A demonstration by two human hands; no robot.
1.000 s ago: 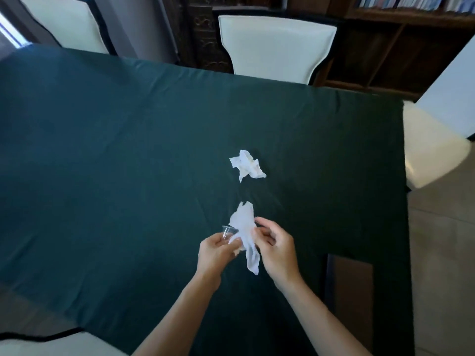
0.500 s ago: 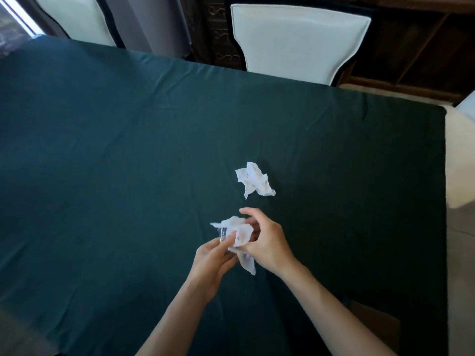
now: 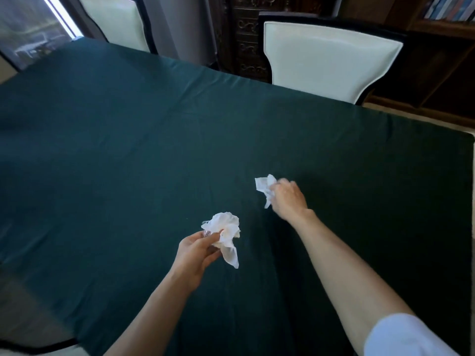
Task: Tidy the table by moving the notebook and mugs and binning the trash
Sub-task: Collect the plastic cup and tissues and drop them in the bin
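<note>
My left hand (image 3: 198, 251) is closed around a crumpled white tissue (image 3: 226, 233) together with a small clear plastic piece (image 3: 205, 228), held just above the dark green tablecloth (image 3: 115, 150). My right hand (image 3: 289, 199) has reached forward to the middle of the table and its fingers close on a second crumpled white tissue (image 3: 264, 187) that lies on the cloth. No notebook, mugs or bin are in view.
A white upholstered chair (image 3: 326, 60) stands at the far side of the table and another (image 3: 115, 19) at the far left. A dark bookshelf (image 3: 442, 47) is behind, at the right. The table's right edge (image 3: 471, 201) lies close to my right arm.
My right hand let go of the first tissue and moved forward and right onto the second one. My left hand keeps the first tissue.
</note>
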